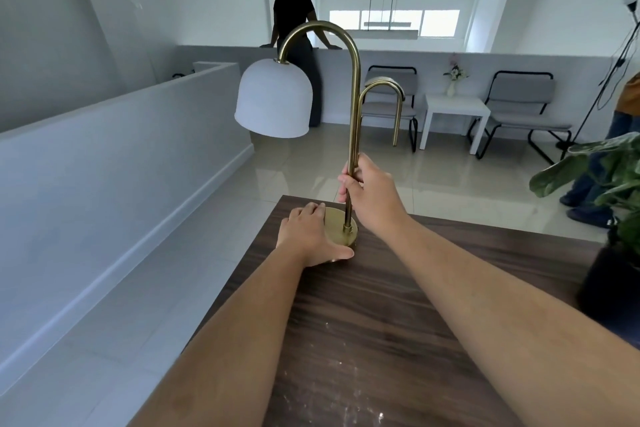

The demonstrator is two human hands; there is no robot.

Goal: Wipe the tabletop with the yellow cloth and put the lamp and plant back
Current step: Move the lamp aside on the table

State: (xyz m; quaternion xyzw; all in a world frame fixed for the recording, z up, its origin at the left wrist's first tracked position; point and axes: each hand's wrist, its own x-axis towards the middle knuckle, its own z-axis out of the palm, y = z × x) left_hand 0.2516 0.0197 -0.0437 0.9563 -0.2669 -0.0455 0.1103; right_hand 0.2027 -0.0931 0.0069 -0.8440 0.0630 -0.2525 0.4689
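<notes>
A brass lamp (354, 87) with a white dome shade (273, 99) stands at the far left corner of the dark wood tabletop (398, 305). My right hand (372, 196) is closed around its stem just above the round base (341, 227). My left hand (306, 236) grips the left rim of that base, thumb at the front. A leafy plant (609, 180) in a dark pot (611, 291) sits at the table's right edge. White dusty specks lie on the near tabletop. No yellow cloth is in view.
A low white wall (114, 163) runs along the left. Beyond the table are glossy floor tiles, two grey chairs (519, 104), a small white side table (455, 114), a person in black leaning on the far ledge (298, 31), and another person's legs (595, 180) at right.
</notes>
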